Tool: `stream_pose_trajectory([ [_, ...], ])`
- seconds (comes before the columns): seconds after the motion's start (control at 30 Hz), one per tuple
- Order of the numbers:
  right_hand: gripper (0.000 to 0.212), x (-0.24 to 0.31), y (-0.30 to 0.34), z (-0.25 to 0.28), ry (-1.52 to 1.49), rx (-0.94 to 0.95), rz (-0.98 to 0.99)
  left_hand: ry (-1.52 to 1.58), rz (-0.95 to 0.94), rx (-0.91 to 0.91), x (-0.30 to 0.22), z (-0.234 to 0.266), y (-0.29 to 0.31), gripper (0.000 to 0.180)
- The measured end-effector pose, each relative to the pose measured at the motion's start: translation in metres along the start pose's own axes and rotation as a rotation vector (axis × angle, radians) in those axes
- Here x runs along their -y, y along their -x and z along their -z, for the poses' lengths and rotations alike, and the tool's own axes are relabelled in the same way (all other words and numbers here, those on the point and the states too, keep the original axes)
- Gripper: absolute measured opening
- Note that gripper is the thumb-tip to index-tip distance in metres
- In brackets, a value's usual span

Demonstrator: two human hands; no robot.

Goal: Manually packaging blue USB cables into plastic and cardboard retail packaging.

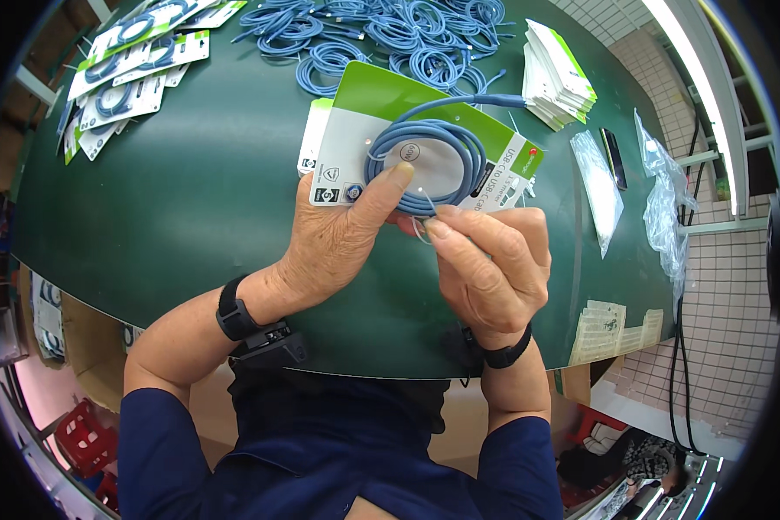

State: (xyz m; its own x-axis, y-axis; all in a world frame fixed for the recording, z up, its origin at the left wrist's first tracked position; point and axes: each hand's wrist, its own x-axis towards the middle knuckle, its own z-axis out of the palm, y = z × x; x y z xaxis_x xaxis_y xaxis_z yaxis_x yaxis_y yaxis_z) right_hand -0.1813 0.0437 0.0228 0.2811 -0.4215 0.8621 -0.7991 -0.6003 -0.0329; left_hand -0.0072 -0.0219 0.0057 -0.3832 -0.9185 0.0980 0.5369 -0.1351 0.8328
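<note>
My left hand (342,230) grips a green and white backing card (342,130) by its near edge, thumb on top. A coiled blue cable (470,156) lies against the card, and my left thumb presses on the coil. One end of the cable sticks out past the card's far right edge. With thumb and index finger, my right hand (494,260) pinches a thin clear plastic tie (419,229) at the coil's near side. The tie forms a small loop below the card's edge. Another white and green card (308,149) shows partly behind the held one.
Loose coiled blue cables (407,35) heap at the far middle of the green table (191,199). Carded cables (121,78) pile up at the far left. A stack of blank-side cards (555,78) stands far right, near a clear plastic bag (596,191) and a black pen-like object (614,159).
</note>
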Motion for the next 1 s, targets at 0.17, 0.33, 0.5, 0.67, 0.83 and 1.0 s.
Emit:
stream_pose_trajectory([
  [0.17, 0.038, 0.004, -0.002, 0.000, 0.004, -0.003, -0.055, 0.002, -0.015, -0.001, -0.004, -0.001, -0.002, 0.022],
  [0.33, 0.038, 0.000, 0.002, -0.005, -0.016, -0.018, -0.037, 0.002, -0.018, -0.015, 0.000, -0.001, -0.001, 0.021],
  [0.5, 0.037, -0.001, 0.003, -0.005, -0.021, -0.011, -0.040, -0.023, -0.016, -0.001, 0.000, -0.002, 0.000, 0.021],
  [0.67, 0.037, 0.001, 0.003, -0.008, -0.030, -0.009, -0.052, -0.022, -0.024, -0.015, -0.001, -0.002, 0.002, 0.021],
  [0.83, 0.035, 0.001, -0.001, -0.014, -0.039, -0.009, -0.052, -0.101, -0.061, 0.021, -0.001, 0.006, 0.002, 0.021],
  [1.0, 0.022, 0.005, -0.010, -0.007, -0.107, 0.042, -0.211, -0.565, -0.231, 0.101, 0.006, 0.008, 0.001, 0.020],
])
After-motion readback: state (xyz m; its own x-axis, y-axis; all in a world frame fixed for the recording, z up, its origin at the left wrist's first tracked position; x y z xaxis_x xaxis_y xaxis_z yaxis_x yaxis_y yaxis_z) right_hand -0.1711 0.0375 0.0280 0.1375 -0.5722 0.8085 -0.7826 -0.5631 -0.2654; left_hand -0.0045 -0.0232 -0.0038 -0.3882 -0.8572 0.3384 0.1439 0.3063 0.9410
